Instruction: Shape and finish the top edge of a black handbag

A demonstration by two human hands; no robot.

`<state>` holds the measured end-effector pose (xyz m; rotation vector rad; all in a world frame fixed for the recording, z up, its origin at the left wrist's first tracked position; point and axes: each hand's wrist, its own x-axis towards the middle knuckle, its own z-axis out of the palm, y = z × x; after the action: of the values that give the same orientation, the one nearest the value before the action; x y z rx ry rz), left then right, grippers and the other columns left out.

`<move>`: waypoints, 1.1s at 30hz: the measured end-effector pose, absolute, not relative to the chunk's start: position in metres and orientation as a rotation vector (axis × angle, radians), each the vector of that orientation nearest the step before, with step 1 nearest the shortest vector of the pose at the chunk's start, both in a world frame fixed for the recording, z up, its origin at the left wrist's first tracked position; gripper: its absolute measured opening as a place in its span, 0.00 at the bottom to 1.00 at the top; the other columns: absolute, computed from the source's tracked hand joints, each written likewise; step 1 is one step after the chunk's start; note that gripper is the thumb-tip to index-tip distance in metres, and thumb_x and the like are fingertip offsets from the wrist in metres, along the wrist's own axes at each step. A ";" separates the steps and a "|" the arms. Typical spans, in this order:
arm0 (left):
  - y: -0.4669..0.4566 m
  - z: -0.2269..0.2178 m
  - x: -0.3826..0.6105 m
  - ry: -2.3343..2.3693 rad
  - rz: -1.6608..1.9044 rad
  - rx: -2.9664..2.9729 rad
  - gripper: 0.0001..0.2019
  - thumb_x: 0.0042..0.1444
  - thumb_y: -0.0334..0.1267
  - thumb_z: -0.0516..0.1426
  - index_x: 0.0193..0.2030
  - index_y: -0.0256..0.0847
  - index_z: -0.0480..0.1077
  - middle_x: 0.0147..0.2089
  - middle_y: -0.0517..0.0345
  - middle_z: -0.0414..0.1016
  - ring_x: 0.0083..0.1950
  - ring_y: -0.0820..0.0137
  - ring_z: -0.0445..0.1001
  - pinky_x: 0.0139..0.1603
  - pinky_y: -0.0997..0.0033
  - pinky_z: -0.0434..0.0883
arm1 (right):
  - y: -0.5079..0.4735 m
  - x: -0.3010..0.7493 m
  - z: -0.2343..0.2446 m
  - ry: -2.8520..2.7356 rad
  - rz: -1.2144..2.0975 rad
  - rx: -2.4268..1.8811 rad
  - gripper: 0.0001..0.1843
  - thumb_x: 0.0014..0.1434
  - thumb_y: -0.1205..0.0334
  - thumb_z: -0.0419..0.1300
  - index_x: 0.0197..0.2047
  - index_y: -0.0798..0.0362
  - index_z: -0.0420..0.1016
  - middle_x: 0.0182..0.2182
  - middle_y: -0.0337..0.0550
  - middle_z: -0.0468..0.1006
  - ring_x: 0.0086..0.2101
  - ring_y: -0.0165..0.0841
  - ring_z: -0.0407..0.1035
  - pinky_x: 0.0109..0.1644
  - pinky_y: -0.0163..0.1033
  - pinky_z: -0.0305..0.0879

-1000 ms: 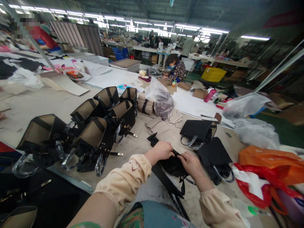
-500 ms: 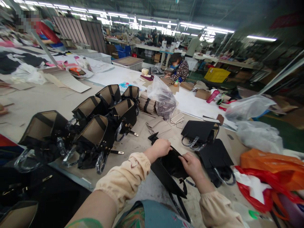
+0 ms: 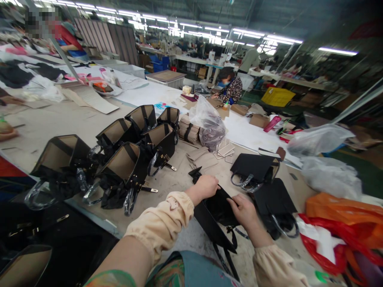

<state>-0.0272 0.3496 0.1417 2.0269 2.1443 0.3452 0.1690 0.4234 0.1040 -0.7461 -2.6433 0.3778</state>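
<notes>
A black handbag (image 3: 220, 215) lies on the worktable (image 3: 60, 123) right in front of me, its mouth turned up. My left hand (image 3: 206, 186) is closed on the bag's far rim. My right hand (image 3: 243, 210) grips the near right edge of the same bag, fingers curled over it. The two hands hold the mouth apart. A black strap hangs from the bag toward my lap. Two more flat black handbags (image 3: 254, 169) lie just to the right of my hands.
Several open black bags with tan lining (image 3: 125, 159) stand in rows on the left. A clear plastic sack (image 3: 209, 123) and stacked card pieces (image 3: 188, 131) sit behind. Orange and red plastic bags (image 3: 338, 223) crowd the right. A seated person (image 3: 229, 87) works farther back.
Both hands have pulled a little apart, so the bag's mouth gapes wider than a second ago. The view has drifted slightly left.
</notes>
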 end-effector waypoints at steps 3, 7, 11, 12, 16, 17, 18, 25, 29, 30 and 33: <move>0.349 0.141 -0.027 2.141 0.356 2.029 0.16 0.59 0.43 0.51 0.37 0.31 0.74 0.36 0.43 0.76 0.40 0.60 0.76 0.39 0.65 0.71 | 0.423 0.170 0.103 -2.662 0.324 -0.779 0.20 0.63 0.53 0.48 0.22 0.51 0.68 0.22 0.41 0.68 0.26 0.31 0.66 0.30 0.35 0.56; 0.347 0.142 -0.027 2.144 0.367 2.027 0.16 0.59 0.42 0.52 0.37 0.31 0.74 0.36 0.43 0.75 0.39 0.59 0.76 0.38 0.63 0.72 | 0.421 0.171 0.112 -2.756 0.307 -0.823 0.20 0.63 0.50 0.49 0.26 0.50 0.71 0.24 0.42 0.71 0.28 0.33 0.68 0.31 0.36 0.57; 0.347 0.144 -0.027 2.150 0.375 2.018 0.15 0.58 0.42 0.52 0.37 0.31 0.74 0.37 0.44 0.76 0.39 0.60 0.76 0.38 0.64 0.71 | 0.420 0.161 0.126 -2.843 0.323 -0.797 0.19 0.58 0.43 0.53 0.40 0.47 0.75 0.28 0.41 0.76 0.29 0.35 0.70 0.29 0.37 0.57; 0.346 0.145 -0.027 2.153 0.375 2.014 0.15 0.58 0.42 0.52 0.37 0.31 0.74 0.37 0.43 0.76 0.39 0.60 0.76 0.38 0.64 0.71 | 0.420 0.157 0.129 -2.856 0.297 -0.793 0.18 0.58 0.43 0.53 0.40 0.46 0.75 0.29 0.41 0.76 0.29 0.35 0.70 0.29 0.37 0.56; 0.343 0.149 -0.028 2.159 0.378 2.008 0.16 0.59 0.43 0.52 0.36 0.31 0.74 0.36 0.44 0.76 0.38 0.61 0.76 0.37 0.65 0.71 | 0.420 0.137 0.129 -2.847 0.090 -0.837 0.17 0.62 0.53 0.51 0.27 0.49 0.74 0.25 0.41 0.75 0.26 0.32 0.68 0.27 0.37 0.52; 0.340 0.149 -0.029 2.158 0.381 2.010 0.16 0.58 0.43 0.52 0.36 0.32 0.74 0.36 0.45 0.76 0.39 0.61 0.76 0.37 0.66 0.71 | 0.420 0.133 0.128 -2.836 0.052 -0.846 0.17 0.62 0.55 0.50 0.25 0.50 0.72 0.25 0.42 0.74 0.25 0.31 0.67 0.27 0.37 0.51; 0.338 0.150 -0.030 2.156 0.385 2.013 0.16 0.58 0.44 0.52 0.35 0.33 0.74 0.36 0.46 0.76 0.39 0.61 0.75 0.38 0.66 0.71 | 0.420 0.131 0.127 -2.827 0.030 -0.848 0.17 0.62 0.57 0.51 0.24 0.50 0.71 0.24 0.42 0.74 0.25 0.31 0.67 0.27 0.37 0.50; 0.321 0.154 -0.031 2.154 0.387 1.961 0.16 0.51 0.50 0.57 0.36 0.38 0.73 0.39 0.51 0.75 0.42 0.62 0.74 0.43 0.65 0.71 | 0.418 0.133 0.122 -2.785 0.003 -0.851 0.19 0.63 0.57 0.48 0.24 0.52 0.70 0.23 0.42 0.72 0.25 0.30 0.64 0.29 0.36 0.49; 0.326 0.155 -0.028 2.183 0.367 1.919 0.11 0.55 0.41 0.54 0.36 0.37 0.73 0.39 0.50 0.75 0.43 0.63 0.74 0.44 0.65 0.71 | 0.416 0.133 0.122 -2.776 0.000 -0.850 0.19 0.64 0.57 0.49 0.24 0.53 0.69 0.23 0.41 0.71 0.25 0.29 0.64 0.29 0.36 0.49; 0.328 0.155 -0.027 2.184 0.368 1.914 0.10 0.56 0.39 0.53 0.36 0.36 0.73 0.39 0.49 0.75 0.42 0.63 0.74 0.44 0.65 0.71 | 0.415 0.133 0.122 -2.777 0.001 -0.848 0.19 0.64 0.57 0.49 0.24 0.53 0.69 0.23 0.41 0.71 0.25 0.29 0.64 0.30 0.36 0.48; 0.335 0.155 -0.027 2.185 0.369 1.897 0.11 0.57 0.37 0.51 0.37 0.35 0.73 0.39 0.48 0.75 0.42 0.64 0.74 0.43 0.66 0.71 | 0.413 0.134 0.120 -2.774 0.009 -0.846 0.18 0.63 0.57 0.49 0.24 0.53 0.68 0.23 0.40 0.70 0.26 0.29 0.63 0.30 0.36 0.49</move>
<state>-0.0271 0.3347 0.1549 1.8965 2.1854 0.3687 0.1337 0.4130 0.1204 -0.8464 -2.7737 0.0086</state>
